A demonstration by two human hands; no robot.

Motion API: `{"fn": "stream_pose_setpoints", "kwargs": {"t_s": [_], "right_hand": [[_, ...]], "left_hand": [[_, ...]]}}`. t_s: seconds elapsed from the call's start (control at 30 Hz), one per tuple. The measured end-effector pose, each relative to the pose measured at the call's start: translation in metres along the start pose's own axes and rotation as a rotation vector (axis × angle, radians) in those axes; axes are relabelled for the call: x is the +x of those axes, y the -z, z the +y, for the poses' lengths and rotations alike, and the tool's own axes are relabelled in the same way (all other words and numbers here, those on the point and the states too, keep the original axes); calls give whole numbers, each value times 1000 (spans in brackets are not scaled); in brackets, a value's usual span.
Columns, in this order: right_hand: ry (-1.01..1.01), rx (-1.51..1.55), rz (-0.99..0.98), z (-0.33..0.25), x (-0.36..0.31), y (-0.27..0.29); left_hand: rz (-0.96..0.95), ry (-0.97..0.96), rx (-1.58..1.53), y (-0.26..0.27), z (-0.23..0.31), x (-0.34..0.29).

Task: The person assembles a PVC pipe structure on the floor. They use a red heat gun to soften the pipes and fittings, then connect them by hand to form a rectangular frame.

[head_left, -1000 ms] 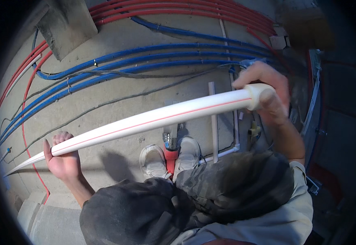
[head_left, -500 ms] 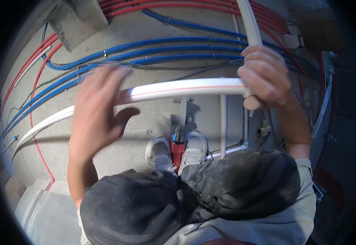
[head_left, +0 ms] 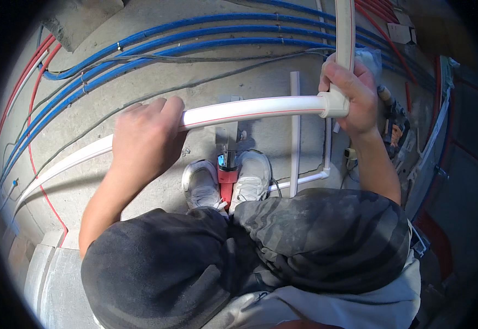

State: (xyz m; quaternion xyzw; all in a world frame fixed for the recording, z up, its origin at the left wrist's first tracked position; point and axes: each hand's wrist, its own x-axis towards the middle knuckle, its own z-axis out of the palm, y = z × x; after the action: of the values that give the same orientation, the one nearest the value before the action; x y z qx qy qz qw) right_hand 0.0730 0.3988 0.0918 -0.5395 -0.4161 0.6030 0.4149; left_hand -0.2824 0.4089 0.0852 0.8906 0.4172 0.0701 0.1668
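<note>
Pipe (head_left: 252, 108) ran crosswise just beyond the shoes (head_left: 252, 176), the left hand (head_left: 148, 131) wrapped firmly round its length, seemingly to steady it, while the right hand (head_left: 356, 93) clasped a second pipe (head_left: 345, 33) by the elbow (head_left: 335, 105), probably to control the corner.

Tool (head_left: 227, 176) between the shoes (head_left: 253, 174), pipe (head_left: 250, 108) crosswise before them

I've got my left grip (head_left: 150, 129) over a white pipe (head_left: 250, 108) and my right grip (head_left: 356, 90) round a second pipe (head_left: 345, 33), just by the elbow (head_left: 335, 105) joining the two. Blue pipes (head_left: 277, 41) curve across the floor (head_left: 272, 137) beyond, and a red tool (head_left: 227, 178) sits between the shoes (head_left: 254, 172), lol.
</note>
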Motion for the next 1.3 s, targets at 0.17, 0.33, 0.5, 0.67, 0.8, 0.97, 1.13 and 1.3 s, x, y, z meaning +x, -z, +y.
{"fn": "stream_pose_setpoints", "kwargs": {"t_s": [0.17,0.33,0.5,0.67,0.8,0.97,1.13,1.3], "right_hand": [[-57,4,62,0,-4,-10],[-52,-134,34,12,-20,-20],[-54,-166,32,11,-44,-22],[18,-156,78,14,-52,-28],[31,-133,112,12,-55,-29],[159,-222,89,5,-41,-36],[120,191,-134,-3,-23,-31],[115,226,-439,-18,-19,-25]], "left_hand": [[-435,352,-404,24,-41,-17],[-288,211,-309,9,-44,-52],[-273,128,-305,2,-32,-60],[-264,76,-225,1,-38,-64],[-178,80,-223,0,-36,-70],[-134,102,-97,6,-34,-68],[78,67,-75,15,-38,-63],[202,-6,-73,21,-36,-68]]}}
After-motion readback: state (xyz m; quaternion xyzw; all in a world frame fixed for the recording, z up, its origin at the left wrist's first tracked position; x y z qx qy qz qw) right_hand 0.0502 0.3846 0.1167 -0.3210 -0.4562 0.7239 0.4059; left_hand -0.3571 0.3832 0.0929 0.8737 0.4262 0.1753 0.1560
